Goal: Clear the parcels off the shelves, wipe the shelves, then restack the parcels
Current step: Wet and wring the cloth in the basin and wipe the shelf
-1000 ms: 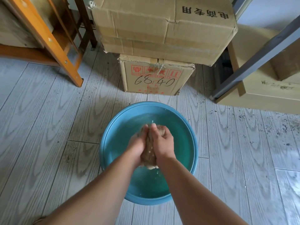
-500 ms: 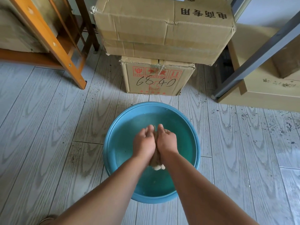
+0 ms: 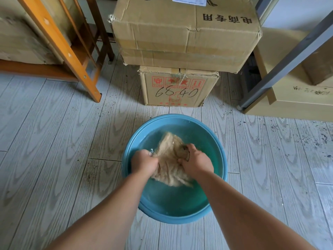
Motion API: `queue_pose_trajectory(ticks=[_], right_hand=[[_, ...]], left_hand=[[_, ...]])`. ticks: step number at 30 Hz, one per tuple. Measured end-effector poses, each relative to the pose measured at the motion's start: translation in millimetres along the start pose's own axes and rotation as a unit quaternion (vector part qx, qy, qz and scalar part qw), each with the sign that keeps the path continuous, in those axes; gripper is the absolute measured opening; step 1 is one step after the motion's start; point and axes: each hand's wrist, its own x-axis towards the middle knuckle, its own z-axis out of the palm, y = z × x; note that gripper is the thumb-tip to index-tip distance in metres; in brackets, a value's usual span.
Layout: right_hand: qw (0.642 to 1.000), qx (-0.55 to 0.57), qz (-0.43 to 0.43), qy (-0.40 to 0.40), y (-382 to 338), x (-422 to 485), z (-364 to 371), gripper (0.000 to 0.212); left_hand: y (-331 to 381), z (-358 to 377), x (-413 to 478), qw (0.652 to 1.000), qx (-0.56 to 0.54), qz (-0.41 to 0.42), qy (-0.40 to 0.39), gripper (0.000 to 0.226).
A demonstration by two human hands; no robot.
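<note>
1. A wet beige cloth (image 3: 169,159) is held in a blue basin (image 3: 129,152) that is set on the grey plank floor (image 3: 54,141).
2. The cloth's left edge is gripped by the left hand (image 3: 144,162), with the fingers curled into the fabric; the fingertips are hidden in its folds.
3. The cloth's right side is gripped by the right hand (image 3: 195,162), with the fingers (image 3: 187,150) closed round a bunched fold.
4. The cloth is spread between the two hands, with one corner pointed toward the basin's far side and its near edge trailed in the water (image 3: 203,141).
5. Two parcels are stacked on the floor just beyond the basin: a large box (image 3: 183,33) is set on a small box (image 3: 180,87), and the large one overhangs it on both sides.
6. The small box is marked "68 40" by hand below a row of red symbols; black characters and a white label are carried on the top of the large box.
7. An orange wooden frame (image 3: 59,49) is seen at the far left, with one leg planted on the floor.
8. A grey metal shelf post (image 3: 288,65) is seen at the right, with pale flat boxes (image 3: 297,98) lying behind it at floor level.
9. Dark specks are scattered over the floor at the right.
</note>
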Motion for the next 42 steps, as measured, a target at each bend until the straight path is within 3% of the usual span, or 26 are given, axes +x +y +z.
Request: queue_pose_trajectory(ticks=[2, 4, 7, 13, 14, 17, 20, 24, 29, 34, 36, 38, 42], right_hand=[[0.995, 0.077, 0.057, -0.012, -1.6, 1.1, 5.7, 0.044], [0.959, 0.250, 0.133, -0.020, -5.1, 2.3, 2.2, 0.033], [0.850, 0.498, 0.168, -0.043, -19.6, -7.2, -9.6, 0.020], [0.752, 0.656, 0.064, -0.015, -51.1, -37.9, -9.2, 0.043], [0.755, 0.655, 0.037, -0.013, -53.6, -44.1, -7.3, 0.042], [0.849, 0.521, -0.066, 0.048, -57.9, -58.9, 1.8, 0.023], [0.900, 0.413, -0.087, 0.108, -56.4, -61.9, 8.9, 0.036], [0.915, 0.372, -0.091, 0.131, -52.1, -57.6, 5.2, 0.035], [0.931, 0.338, -0.065, 0.122, -52.0, -46.0, 3.5, 0.026], [0.925, 0.348, 0.004, 0.155, -44.9, -38.0, 0.0, 0.024], [0.921, 0.342, 0.049, 0.178, -35.5, -32.8, -2.5, 0.015], [0.935, 0.297, 0.074, 0.179, -22.7, -29.2, -5.1, 0.019], [0.985, 0.128, 0.059, 0.102, -3.5, -24.8, -6.4, 0.023]], left_hand=[[-4.8, 1.1, 0.7, 1.000, -0.012, -0.006, -0.006, 0.030], [-3.8, 1.3, 1.6, 0.987, -0.134, -0.081, -0.045, 0.021], [-2.4, -0.3, 2.7, 0.882, -0.373, -0.241, -0.158, 0.042], [7.6, 2.5, 0.5, 0.770, -0.561, -0.187, -0.238, 0.056], [12.0, 3.4, -0.6, 0.767, -0.563, -0.170, -0.257, 0.058], [24.9, 4.8, -2.6, 0.798, -0.521, -0.139, -0.267, 0.063], [28.2, 9.9, 0.8, 0.822, -0.507, -0.123, -0.228, 0.050], [30.7, 17.5, -3.3, 0.856, -0.476, -0.114, -0.170, 0.056], [39.2, 16.5, -6.1, 0.877, -0.447, -0.150, -0.098, 0.045], [48.5, 14.1, -13.0, 0.931, -0.350, -0.097, -0.044, 0.042], [45.3, 5.3, -11.0, 0.959, -0.272, -0.055, -0.059, 0.039], [37.1, -2.2, -7.6, 0.975, -0.189, -0.017, -0.111, 0.032], [23.2, -6.8, -5.4, 0.989, -0.104, 0.011, -0.105, 0.061]])
